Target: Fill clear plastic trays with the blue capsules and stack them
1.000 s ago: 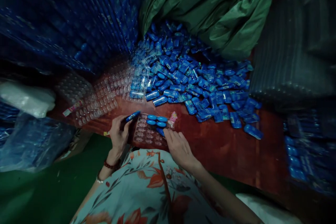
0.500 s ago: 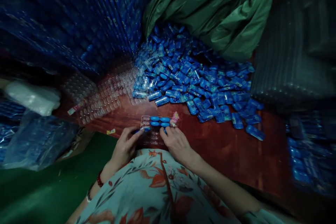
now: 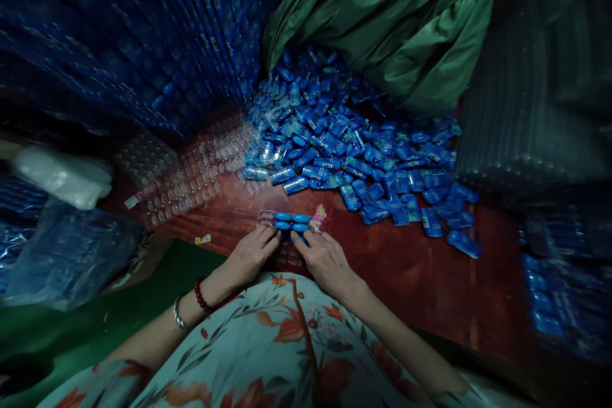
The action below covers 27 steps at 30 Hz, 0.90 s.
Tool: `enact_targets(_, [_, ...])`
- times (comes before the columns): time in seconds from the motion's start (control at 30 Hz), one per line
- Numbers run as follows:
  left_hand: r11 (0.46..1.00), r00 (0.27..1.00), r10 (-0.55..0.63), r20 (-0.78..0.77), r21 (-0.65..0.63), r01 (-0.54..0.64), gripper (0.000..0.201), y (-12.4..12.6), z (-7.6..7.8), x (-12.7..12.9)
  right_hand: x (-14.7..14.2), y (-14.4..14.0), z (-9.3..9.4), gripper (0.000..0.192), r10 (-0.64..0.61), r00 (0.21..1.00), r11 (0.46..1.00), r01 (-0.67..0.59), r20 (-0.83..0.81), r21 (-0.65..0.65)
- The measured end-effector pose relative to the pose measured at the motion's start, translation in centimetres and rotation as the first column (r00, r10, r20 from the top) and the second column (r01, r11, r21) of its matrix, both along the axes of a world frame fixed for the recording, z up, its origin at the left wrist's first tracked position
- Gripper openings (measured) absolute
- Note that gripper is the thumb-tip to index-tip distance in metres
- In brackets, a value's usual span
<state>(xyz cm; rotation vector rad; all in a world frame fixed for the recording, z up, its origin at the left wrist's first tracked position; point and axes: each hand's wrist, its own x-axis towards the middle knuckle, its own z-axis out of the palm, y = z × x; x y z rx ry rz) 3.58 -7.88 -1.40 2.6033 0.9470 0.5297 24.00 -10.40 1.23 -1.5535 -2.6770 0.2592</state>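
On a red-brown table, bends left hand and right hand over a clear blister tray; cannot tell whether clamped on anything. With four blue oblong pieces in the tray just beyond, heaped blue packets farther out, and a green sheet behind.

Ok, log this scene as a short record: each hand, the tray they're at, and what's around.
Left hand: at the clear tray, grip unclear
Right hand: opposite side, same tray, grip unclear
Tray contents: at least four oblong blue pieces
Beyond: heap of blue packets, green sheet
Left of heap: more clear trays
Surface: reddish-brown table
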Motion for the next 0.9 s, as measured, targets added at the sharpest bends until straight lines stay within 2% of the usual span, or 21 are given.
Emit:
enact_targets(0.13, [0.987,0.97,-0.161,-0.181,-0.003,0.163,0.023,0.7,0.6,1.2,-0.2,-0.2,-0.7,0.037,0.024,1.0,0.998,-0.023,-0.019,0.055])
enact_targets(0.2, [0.98,0.958,-0.188,-0.218,0.023,0.198,0.02,0.7,0.6,1.7,-0.2,-0.6,-1.0,0.036,0.033,0.998,0.995,-0.029,-0.046,0.093])
enact_targets(0.27, [0.978,0.965,-0.184,-0.189,0.064,0.199,0.019,0.7,0.5,1.5,0.3,-0.9,-1.1,0.035,0.024,0.996,0.989,-0.012,-0.084,0.149])
enact_targets(0.33, [0.979,0.981,-0.174,-0.088,0.095,0.182,0.022,0.7,0.5,0.8,1.1,-0.8,-0.9,0.035,0.006,0.991,0.976,0.023,-0.13,0.219])
enact_targets(0.4, [0.989,0.989,-0.126,0.081,0.093,0.119,0.028,1.3,0.4,0.1,2.1,0.3,-0.8,0.033,-0.047,0.984,0.962,0.091,-0.171,0.258])
enact_targets(0.47, [0.998,0.971,0.009,0.237,0.055,-0.023,0.029,2.8,0.2,-0.2,3.0,2.6,-0.8,0.033,-0.126,0.973,0.959,0.169,-0.193,0.226])
enact_targets(0.5, [0.993,0.959,0.099,0.267,0.035,-0.112,0.028,3.9,0.0,0.0,3.2,4.2,-0.9,0.034,-0.151,0.971,0.964,0.187,-0.187,0.189])
enact_targets(0.53, [0.979,0.948,0.191,0.253,0.024,-0.203,0.028,5.2,-0.2,0.3,3.2,5.8,-1.0,0.035,-0.151,0.974,0.972,0.177,-0.167,0.153])
enact_targets(0.6, [0.941,0.937,0.33,0.114,0.046,-0.336,0.034,8.0,-0.6,1.0,2.7,8.9,-1.5,0.038,-0.089,0.993,0.99,0.098,-0.082,0.106])
enact_targets(0.67, [0.921,0.921,0.384,-0.061,0.092,-0.378,0.051,10.3,-0.9,1.4,1.9,11.1,-2.1,0.039,-0.033,0.999,0.996,0.031,0.024,0.08])
enact_targets(0.77, [0.931,0.901,0.365,-0.234,0.105,-0.35,0.058,11.9,-1.3,0.7,1.5,11.8,-3.0,0.036,-0.028,0.993,0.997,0.02,0.115,0.069])
enact_targets(0.9, [0.962,0.911,0.272,-0.31,0.07,-0.263,0.05,11.0,-1.6,-0.8,2.5,9.9,-4.4,0.033,-0.084,0.99,0.994,0.075,0.114,0.085])
